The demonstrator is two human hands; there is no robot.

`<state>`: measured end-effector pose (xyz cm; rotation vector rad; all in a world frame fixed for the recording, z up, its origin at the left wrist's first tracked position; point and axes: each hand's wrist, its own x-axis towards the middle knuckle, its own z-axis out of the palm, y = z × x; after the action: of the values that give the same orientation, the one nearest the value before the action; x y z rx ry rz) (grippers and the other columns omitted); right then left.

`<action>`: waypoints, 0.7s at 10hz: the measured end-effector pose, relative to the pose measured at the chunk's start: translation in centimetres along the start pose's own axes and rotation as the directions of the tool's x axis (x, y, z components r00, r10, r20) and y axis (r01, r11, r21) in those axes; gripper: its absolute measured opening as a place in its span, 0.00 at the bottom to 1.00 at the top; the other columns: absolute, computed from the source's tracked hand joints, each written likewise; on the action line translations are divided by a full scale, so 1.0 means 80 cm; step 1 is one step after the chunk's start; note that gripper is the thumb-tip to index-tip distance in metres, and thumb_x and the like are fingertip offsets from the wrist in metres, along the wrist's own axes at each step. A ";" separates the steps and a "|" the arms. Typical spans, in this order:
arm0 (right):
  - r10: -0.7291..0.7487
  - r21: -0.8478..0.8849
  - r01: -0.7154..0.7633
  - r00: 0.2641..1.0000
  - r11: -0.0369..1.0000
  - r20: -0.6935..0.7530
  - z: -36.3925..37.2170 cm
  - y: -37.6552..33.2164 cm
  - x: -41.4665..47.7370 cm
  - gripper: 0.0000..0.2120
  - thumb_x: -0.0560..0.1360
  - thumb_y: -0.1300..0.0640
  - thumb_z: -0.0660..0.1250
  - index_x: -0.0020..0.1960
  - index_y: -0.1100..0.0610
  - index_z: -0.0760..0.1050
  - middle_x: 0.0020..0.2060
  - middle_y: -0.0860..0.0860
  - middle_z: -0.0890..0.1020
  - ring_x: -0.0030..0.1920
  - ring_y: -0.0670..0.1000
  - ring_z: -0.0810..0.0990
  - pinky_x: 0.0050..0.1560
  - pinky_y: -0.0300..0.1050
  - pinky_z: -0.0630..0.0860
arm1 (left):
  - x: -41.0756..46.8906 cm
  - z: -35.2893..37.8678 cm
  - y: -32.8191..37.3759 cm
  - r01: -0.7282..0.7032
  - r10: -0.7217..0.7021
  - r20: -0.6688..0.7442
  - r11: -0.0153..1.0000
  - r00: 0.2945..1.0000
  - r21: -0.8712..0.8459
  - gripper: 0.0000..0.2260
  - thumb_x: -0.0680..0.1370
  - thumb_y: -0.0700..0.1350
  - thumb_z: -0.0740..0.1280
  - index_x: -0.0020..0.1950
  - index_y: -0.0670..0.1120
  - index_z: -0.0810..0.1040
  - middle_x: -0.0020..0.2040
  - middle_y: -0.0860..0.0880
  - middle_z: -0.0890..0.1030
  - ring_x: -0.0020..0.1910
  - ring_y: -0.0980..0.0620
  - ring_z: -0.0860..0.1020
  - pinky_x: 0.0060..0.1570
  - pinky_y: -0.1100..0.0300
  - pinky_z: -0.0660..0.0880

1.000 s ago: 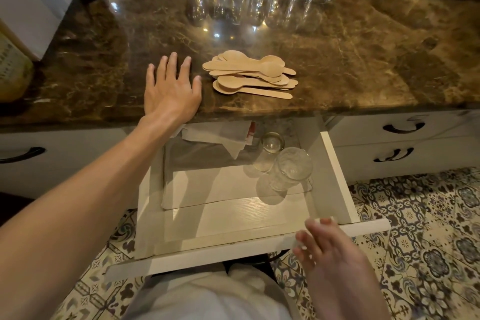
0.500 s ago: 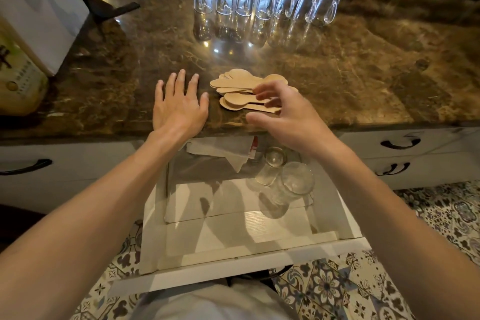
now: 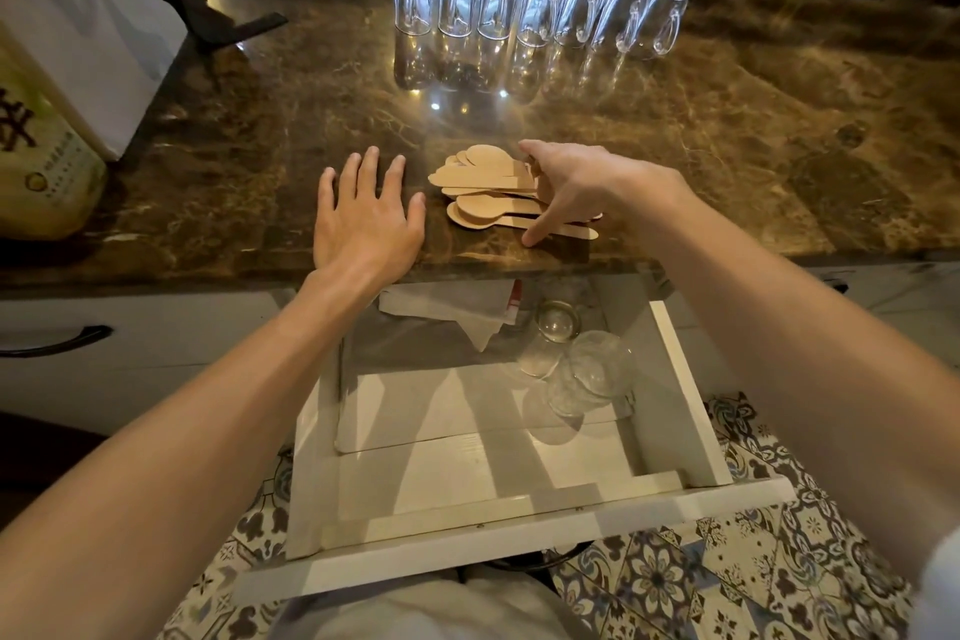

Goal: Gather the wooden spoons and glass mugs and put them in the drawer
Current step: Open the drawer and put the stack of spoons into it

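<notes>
A pile of several wooden spoons (image 3: 483, 177) lies on the brown marble counter (image 3: 727, 146) near its front edge. My right hand (image 3: 587, 182) spans the handle end of the pile, fingers at the far side and thumb on the counter at the near side. My left hand (image 3: 363, 218) rests flat on the counter just left of the spoons. Several glass mugs (image 3: 535, 0) stand upside down in a row at the back. Below the counter edge, the white drawer (image 3: 691, 395) is pulled out, with two glass mugs (image 3: 592, 374) lying in its right half.
Folded white paper (image 3: 452, 307) lies at the back of the drawer. A white bag (image 3: 88, 42) and a yellowish package (image 3: 36, 161) stand at the counter's left. Closed drawers with dark handles (image 3: 52, 338) flank the drawer; patterned floor tiles lie below.
My right hand rose from the drawer's front edge to the counter and now lies over the spoon pile. My left hand stayed flat on the counter.
</notes>
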<state>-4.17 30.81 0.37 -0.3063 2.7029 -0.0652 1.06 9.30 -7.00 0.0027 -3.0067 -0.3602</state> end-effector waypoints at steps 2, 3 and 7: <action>-0.087 -0.127 0.081 0.996 0.989 -0.038 -0.004 -0.008 0.013 0.39 0.62 0.39 0.75 0.66 0.54 0.65 0.59 0.52 0.76 0.59 0.57 0.72 0.60 0.52 0.64 | 0.000 0.002 -0.001 -0.006 0.006 -0.006 1.000 1.000 0.004 0.25 0.80 0.56 0.47 0.76 0.49 0.55 0.77 0.46 0.54 0.76 0.48 0.49 0.74 0.49 0.43; -0.113 -0.179 0.105 0.993 0.978 -0.034 -0.009 -0.015 0.014 0.33 0.64 0.40 0.75 0.60 0.56 0.69 0.54 0.53 0.77 0.52 0.55 0.73 0.55 0.50 0.64 | 0.002 0.002 -0.002 -0.006 0.006 -0.007 1.000 1.000 0.007 0.25 0.80 0.56 0.47 0.76 0.50 0.55 0.77 0.46 0.54 0.76 0.48 0.49 0.74 0.49 0.43; -0.131 -0.099 0.136 0.990 0.986 0.056 -0.001 -0.024 0.002 0.18 0.70 0.49 0.71 0.56 0.54 0.72 0.47 0.51 0.78 0.44 0.53 0.76 0.45 0.50 0.75 | -0.001 -0.001 0.000 -0.011 0.011 -0.006 1.000 1.000 0.001 0.25 0.80 0.56 0.47 0.76 0.49 0.55 0.77 0.46 0.53 0.76 0.48 0.49 0.74 0.49 0.43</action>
<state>-4.01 28.92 0.57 -0.5134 2.6386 0.0422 1.14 9.26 -6.95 -0.0120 -2.9993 -0.3575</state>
